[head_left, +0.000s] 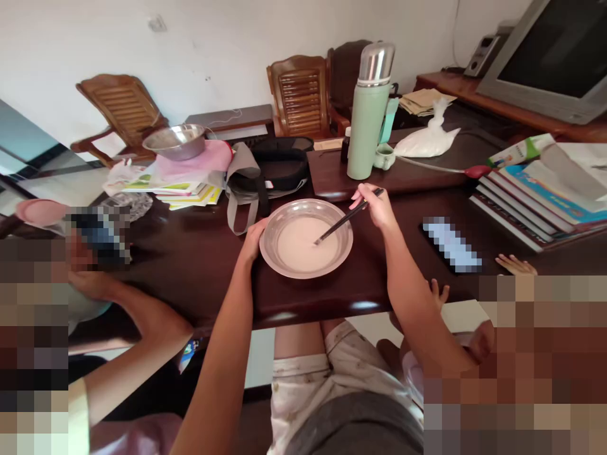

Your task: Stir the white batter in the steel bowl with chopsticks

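A wide metal bowl (268, 256) stands on the dark table near its front edge. Inside it lies a pale, milky mixture (298, 246) with a smooth surface. My left hand (257, 237) grips the bowl's left rim, its fingers partly hidden behind the side. At the bowl's upper right, my right hand (375, 205) is closed round dark chopsticks (348, 216). They slant down to the left, and their tips dip into the mixture.
Behind the bowl stand a green thermos (367, 129), a small cup (384, 157) and a tied bag of white powder (429, 136). A grey-black bag (279, 167) lies left of them. Books (516, 215) and a phone (450, 243) are on the right. People sit on both sides.
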Motion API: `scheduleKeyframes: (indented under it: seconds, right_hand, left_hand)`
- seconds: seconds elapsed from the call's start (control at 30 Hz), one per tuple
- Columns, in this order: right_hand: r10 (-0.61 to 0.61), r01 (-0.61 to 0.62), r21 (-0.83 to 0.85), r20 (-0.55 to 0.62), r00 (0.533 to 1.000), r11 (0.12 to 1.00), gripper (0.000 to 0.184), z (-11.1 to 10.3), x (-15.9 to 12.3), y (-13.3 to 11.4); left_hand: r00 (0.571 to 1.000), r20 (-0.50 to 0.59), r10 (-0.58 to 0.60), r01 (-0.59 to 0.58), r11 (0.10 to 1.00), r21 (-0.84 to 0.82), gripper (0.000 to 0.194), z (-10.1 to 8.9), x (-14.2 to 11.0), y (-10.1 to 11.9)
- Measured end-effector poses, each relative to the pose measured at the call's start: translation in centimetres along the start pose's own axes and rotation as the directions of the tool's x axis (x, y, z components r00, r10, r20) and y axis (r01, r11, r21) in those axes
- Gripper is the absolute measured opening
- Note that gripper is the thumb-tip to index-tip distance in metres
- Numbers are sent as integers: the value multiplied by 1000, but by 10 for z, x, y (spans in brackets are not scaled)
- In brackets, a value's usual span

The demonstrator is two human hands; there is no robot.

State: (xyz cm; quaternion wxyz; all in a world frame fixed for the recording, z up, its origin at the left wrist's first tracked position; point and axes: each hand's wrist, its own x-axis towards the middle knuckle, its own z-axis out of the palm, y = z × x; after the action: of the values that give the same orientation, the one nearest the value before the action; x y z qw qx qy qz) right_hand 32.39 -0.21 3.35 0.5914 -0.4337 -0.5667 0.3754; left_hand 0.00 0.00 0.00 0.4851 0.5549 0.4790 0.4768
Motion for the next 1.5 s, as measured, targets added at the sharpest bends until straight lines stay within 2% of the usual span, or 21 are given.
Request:
scheduleKeyframes:
  seconds: [0.07, 0.13, 0.3, 0.47, 0.5, 0.67, 0.83, 0.9, 1.03, 1.07, 1.17, 1.23, 1.4, 1.43, 1.5]
  right_hand:
    - [9, -13, 25, 144, 990, 1000, 41, 3, -1, 0]
    - [-6, 0, 31, 198, 980, 1000, 39, 7, -1, -1]
    - [-18, 16, 47, 29, 999, 999, 42, 7, 0, -1]
    - [-2, -5, 35, 202, 979, 999, 41, 12, -2, 0]
    - [-9, 4, 26, 195, 981, 1000, 41, 12, -2, 0]
    - [-17, 17, 44, -2, 1000, 999, 46, 6, 1, 1]
    - [19, -23, 23, 177, 984, 999, 44, 10, -1, 0]
    - [-4, 1, 17, 140, 990, 1000, 43, 9, 0, 1]
    - [-30, 32, 31, -46, 998, 999, 46, -1, 3, 3]
    - [-20, 21, 34, -39, 999, 999, 47, -2, 3, 3]
    - [20, -23, 27, 105, 994, 999, 47, 3, 1, 2]
    - [23, -25, 12, 152, 988, 1000, 45, 7, -1, 1]
    - [-17, 17, 6, -46, 999, 1000, 48, 3, 1, 1]
    - [-9, 9, 10, -45, 999, 1000, 49, 2, 2, 1]
    - [20, -20, 10, 48, 999, 1000, 49, 3, 1, 1]
  left_hand:
    - [1000, 7, 29, -28, 1000, -10, 33, 0, 0, 0]
    - [1000, -8, 28, -28, 1000, -8, 32, 0, 0, 1]
    - [1000, -29, 0, -2, 999, -46, 32, 2, -2, 2]
    - [999, -32, 0, -2, 999, -43, 33, 0, 0, -3]
    - [999, -33, 2, -4, 999, -41, 32, 0, 0, -4]
    - [999, -26, 20, -21, 999, -31, 34, -1, 2, -6]
    - [999, -23, 24, -25, 999, -24, 34, -1, 4, -6]
    - [999, -27, 30, -31, 999, -12, 33, -2, 5, -7]
    - [999, -17, 34, -34, 999, -21, 33, -2, 7, -7]
    - [999, -14, 33, -34, 999, -24, 33, -2, 7, -7]
    - [999, -18, 35, -36, 999, -17, 33, -1, 7, -4]
    - [999, -23, 36, -36, 999, -13, 34, -1, 6, -2]
    - [999, -28, 27, -27, 1000, -15, 33, -1, 6, -3]
    - [999, -25, 27, -28, 1000, -13, 33, -1, 6, -4]
    - [999, -18, 33, -33, 999, -11, 34, -2, 7, -5]
